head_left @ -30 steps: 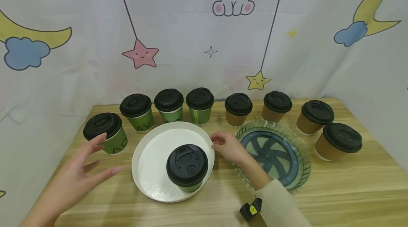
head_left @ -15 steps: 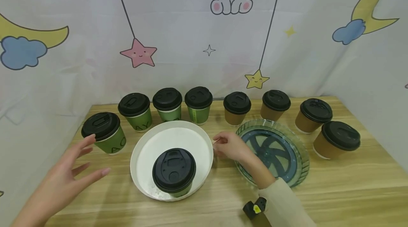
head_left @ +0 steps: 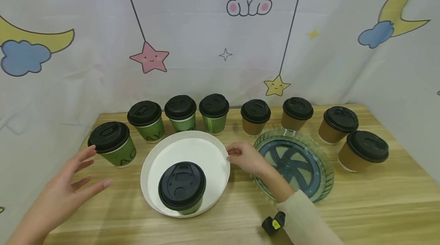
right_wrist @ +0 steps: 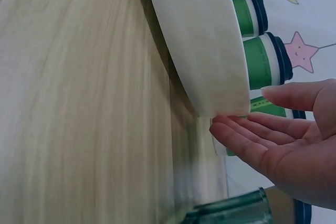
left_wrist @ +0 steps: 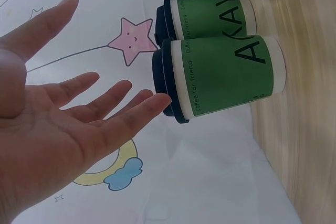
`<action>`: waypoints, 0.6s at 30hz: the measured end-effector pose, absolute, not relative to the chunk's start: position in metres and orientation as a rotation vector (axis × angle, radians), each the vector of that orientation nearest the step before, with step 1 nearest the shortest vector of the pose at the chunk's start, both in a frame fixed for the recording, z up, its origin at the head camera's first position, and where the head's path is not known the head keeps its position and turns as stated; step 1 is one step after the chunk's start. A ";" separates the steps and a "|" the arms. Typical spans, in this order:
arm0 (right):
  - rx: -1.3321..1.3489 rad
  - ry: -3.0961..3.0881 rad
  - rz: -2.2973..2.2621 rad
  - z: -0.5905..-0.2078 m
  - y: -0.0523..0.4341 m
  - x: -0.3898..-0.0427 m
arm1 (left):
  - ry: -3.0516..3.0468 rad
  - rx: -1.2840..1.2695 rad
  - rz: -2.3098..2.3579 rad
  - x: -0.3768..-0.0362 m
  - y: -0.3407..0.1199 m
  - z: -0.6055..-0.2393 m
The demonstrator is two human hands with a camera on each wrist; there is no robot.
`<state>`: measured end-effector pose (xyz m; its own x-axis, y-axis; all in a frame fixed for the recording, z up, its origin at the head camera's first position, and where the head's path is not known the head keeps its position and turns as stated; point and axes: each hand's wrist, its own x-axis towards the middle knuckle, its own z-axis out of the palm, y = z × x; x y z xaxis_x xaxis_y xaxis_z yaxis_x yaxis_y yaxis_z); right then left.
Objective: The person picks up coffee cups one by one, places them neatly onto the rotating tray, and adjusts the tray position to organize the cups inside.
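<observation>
White tray (head_left: pixel 221 168) rim touched by open right hand (head_left: pixel 248 158)

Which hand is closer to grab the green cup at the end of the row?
Probably the left hand. It hovers open, fingertips almost at the lid of the end green cup. The right hand is far off, its fingers touching the white tray rim, with the tray between it and that cup.

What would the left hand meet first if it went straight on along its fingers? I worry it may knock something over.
Probably the nearest green cup. The left hand is open, and its fingers point at the cup's black lid, almost touching it in the left wrist view. Depth is hard to judge.
</observation>
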<state>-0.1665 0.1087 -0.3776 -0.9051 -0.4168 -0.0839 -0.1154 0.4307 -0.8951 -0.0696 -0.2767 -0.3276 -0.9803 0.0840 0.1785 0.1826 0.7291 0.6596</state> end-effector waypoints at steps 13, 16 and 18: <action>-0.290 2.453 -1.368 -0.366 0.107 -0.174 | -2.825 -0.164 -1.100 -0.076 -0.284 -0.323; -0.291 2.413 -1.412 -0.370 0.101 -0.180 | -2.814 -0.171 -1.109 -0.075 -0.285 -0.323; -0.295 2.371 -1.456 -0.374 0.099 -0.182 | -2.825 -0.163 -1.110 -0.076 -0.285 -0.323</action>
<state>-0.1817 0.0986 -0.3740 -0.9200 -0.3488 -0.1788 0.0017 0.4525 -0.8917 -0.0756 -0.2849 -0.3227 -0.9891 0.0622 0.1338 0.1367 0.7284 0.6714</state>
